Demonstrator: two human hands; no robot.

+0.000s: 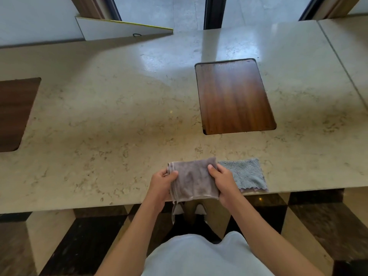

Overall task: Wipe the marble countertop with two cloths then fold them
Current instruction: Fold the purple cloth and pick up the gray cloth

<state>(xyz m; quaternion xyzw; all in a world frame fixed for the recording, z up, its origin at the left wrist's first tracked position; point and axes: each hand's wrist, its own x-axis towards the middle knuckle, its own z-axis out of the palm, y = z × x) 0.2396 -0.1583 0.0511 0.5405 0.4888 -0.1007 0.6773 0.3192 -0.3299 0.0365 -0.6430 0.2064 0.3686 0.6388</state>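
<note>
Folding the brown cloth (194, 179) at the near edge of the table (111, 124), lower centre of the frame. The left hand (162, 181) grips its left side and the right hand (222, 179) its right side, thumbs on top. The grey cloth (248, 175) lies flat just to the right, apparently already folded. For a neat fold, keep both edges level, align the corners before pressing flat, and tuck in the loose loop hanging below the table edge.
</note>
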